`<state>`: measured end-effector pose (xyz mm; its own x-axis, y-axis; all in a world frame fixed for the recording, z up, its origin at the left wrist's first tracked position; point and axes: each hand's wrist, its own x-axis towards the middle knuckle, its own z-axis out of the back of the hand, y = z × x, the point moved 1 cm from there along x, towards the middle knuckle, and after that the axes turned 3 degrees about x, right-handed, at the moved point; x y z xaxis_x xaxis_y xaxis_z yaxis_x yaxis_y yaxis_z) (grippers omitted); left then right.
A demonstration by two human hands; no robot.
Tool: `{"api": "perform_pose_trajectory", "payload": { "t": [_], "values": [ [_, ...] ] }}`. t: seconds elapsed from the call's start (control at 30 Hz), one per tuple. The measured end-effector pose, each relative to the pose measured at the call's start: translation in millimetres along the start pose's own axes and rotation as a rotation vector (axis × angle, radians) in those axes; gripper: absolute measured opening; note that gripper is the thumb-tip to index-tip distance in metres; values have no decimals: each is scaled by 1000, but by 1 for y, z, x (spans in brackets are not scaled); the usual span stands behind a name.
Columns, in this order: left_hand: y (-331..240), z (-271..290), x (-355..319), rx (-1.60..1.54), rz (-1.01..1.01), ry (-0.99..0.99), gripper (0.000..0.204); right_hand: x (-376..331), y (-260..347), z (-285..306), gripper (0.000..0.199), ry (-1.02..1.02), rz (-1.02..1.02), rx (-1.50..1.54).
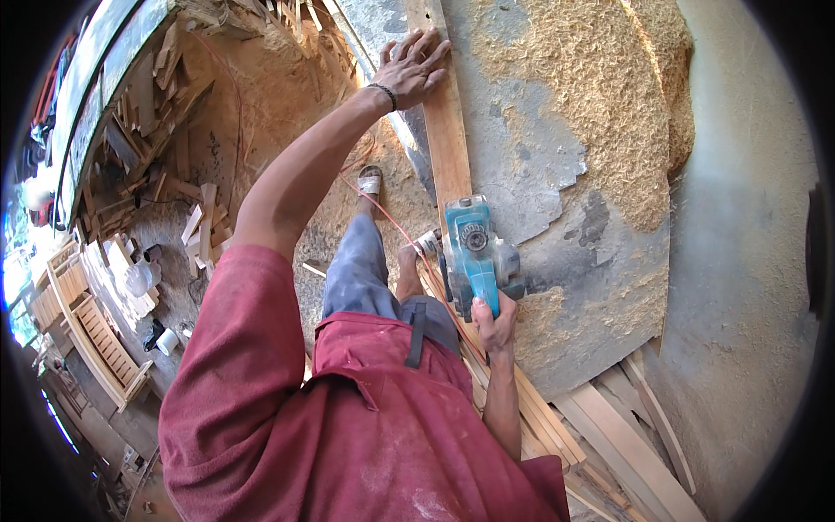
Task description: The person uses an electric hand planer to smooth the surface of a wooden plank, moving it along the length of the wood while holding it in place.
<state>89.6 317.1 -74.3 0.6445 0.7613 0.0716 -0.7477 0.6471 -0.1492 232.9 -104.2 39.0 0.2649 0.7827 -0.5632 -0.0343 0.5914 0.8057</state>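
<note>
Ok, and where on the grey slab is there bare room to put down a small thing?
Beyond the planer, the slab shows a bare grey patch between the board and the shavings. Right of the planer is another, lightly dusted. Crowded: the far right, under the shavings, and the board, under the left hand and the planer, which the right hand grips.

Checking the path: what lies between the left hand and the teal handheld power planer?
A bare stretch of long brown wooden board lies between left hand and planer in the head view.
</note>
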Motion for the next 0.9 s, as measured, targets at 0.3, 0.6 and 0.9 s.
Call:
{"api": "perform_pose_trajectory", "payload": {
  "t": [0.3,0.6,0.9],
  "values": [
    [15,10,3,-16,-85,-10,57,29,27,-12,44,-13,-27,10],
    [27,-13,-37,-706,405,-545,50,76,60,-29,50,-24,24,56],
    [-166,-174,-301,-930,807,-133,31,112,95,-41,38,22,29,148]
  ]
}}
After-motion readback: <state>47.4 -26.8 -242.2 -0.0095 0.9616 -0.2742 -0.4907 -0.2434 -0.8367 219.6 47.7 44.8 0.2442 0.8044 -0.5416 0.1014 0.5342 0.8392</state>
